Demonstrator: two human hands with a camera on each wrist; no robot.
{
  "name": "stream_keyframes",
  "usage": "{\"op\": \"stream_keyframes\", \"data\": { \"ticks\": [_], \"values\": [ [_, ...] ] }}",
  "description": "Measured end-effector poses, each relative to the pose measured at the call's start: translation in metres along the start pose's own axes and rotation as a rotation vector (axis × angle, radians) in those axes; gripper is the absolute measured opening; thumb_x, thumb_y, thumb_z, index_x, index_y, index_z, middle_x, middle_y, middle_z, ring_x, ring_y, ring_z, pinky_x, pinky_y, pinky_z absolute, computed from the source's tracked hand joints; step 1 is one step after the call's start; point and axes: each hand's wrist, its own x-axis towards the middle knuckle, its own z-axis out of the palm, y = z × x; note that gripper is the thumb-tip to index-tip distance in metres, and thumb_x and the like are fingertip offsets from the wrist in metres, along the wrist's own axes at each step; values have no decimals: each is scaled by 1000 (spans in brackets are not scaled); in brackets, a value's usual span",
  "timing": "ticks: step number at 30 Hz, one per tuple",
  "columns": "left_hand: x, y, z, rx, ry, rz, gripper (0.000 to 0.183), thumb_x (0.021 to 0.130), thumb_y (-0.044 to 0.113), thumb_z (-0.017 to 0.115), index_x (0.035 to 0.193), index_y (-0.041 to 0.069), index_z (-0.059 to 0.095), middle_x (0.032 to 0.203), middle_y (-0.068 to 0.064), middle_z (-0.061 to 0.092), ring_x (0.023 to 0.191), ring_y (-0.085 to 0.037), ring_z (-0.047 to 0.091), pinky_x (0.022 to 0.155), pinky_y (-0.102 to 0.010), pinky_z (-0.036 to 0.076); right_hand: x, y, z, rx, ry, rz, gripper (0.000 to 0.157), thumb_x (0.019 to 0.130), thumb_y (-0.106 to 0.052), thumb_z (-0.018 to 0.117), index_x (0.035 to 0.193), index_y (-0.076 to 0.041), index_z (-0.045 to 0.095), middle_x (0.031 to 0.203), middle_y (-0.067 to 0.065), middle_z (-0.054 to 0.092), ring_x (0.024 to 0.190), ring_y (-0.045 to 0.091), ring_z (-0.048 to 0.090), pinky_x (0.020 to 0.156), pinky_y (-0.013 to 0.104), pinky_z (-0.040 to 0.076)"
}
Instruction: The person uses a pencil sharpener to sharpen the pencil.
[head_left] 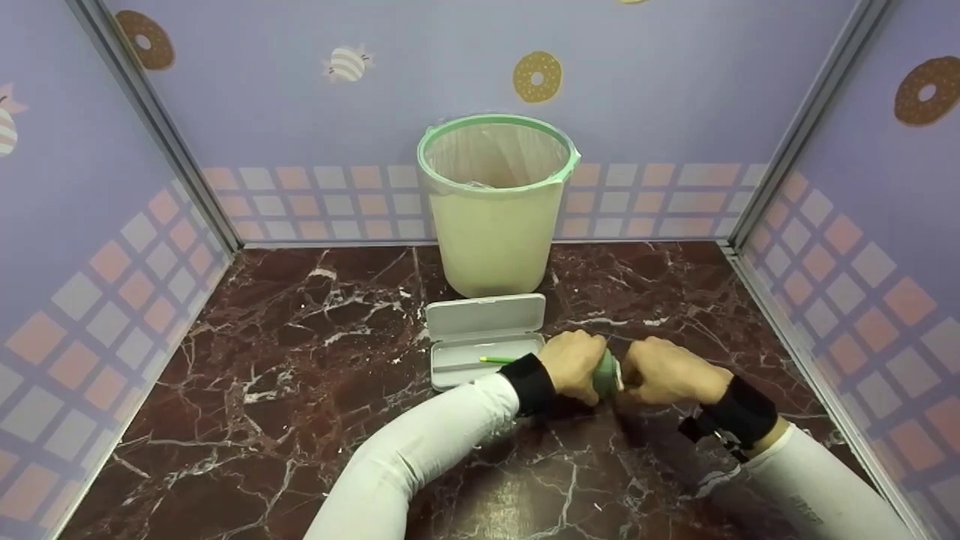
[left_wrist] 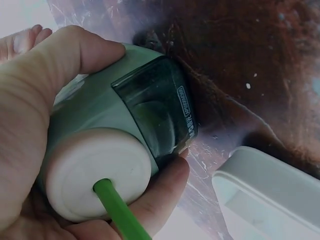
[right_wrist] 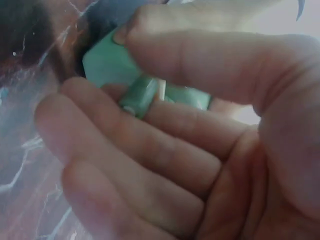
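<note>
I have the left hand clamped round the sharpener, pencil jutting leftward, and the nearer right hand curled round the crank opposite.

Bin placed behind case, sharpener held to the case's right.
On the tabletop, the bin is set at upper centre and the case at frame centre, its lid raised along the far edge. Right of centre, the sharpener is flanked by the left hand and, farther right, the right hand. In the left wrist view, a pencil is seen inserted in the sharpener.
</note>
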Motion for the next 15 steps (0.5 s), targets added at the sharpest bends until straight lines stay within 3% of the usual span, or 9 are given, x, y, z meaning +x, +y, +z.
{"op": "stream_keyframes", "data": {
  "ticks": [5,15],
  "values": [
    [-1,0,0,4,4,-5,63,71,42,103,117,13,71,109,-6,82,97,-27,83,83,-40,68,-2,5,-10,4,42,-107,25,76,3,78,65,-19,74,59,-15,60,53,-1,43,52,20,37],
    [0,1,2,24,25,8,63,69,44,104,113,15,71,104,-2,81,92,-24,81,79,-38,67,13,12,-28,-103,195,-52,20,83,-2,83,76,-21,86,70,-9,76,59,6,59,55,31,51]
  ]
}}
